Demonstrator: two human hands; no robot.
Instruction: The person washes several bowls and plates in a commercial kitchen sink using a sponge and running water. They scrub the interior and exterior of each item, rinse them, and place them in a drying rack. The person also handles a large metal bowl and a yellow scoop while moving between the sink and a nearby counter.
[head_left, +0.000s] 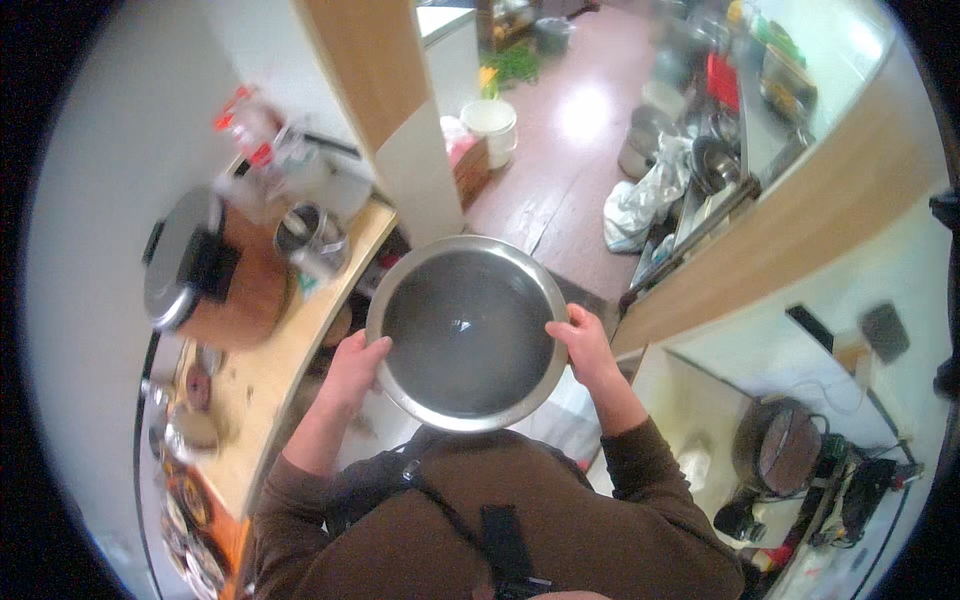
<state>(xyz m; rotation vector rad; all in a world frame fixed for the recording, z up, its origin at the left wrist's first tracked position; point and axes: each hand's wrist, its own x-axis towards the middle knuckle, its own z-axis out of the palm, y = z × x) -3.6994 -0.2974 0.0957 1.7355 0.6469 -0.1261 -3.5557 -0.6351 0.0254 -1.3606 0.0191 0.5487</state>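
Note:
A round metal basin (469, 424) with a broad, shiny rim is held out in front of my body, above the floor. Its inside looks dark grey with a small bright reflection near the middle; whether liquid is in it I cannot tell. My left hand (358, 367) grips the left side of the rim, thumb on top. On the opposite side my right hand (589, 346) holds the rim the same way. Most fingers of both hands are hidden under the basin.
A wooden counter (292, 360) on the left carries a large lidded pot (247, 292) and a metal container (309, 232). Ahead, a doorway opens onto a reddish floor (551, 172) with a white bucket (491, 124) and a plastic bag (649, 195). At right stands a dark pot (784, 446).

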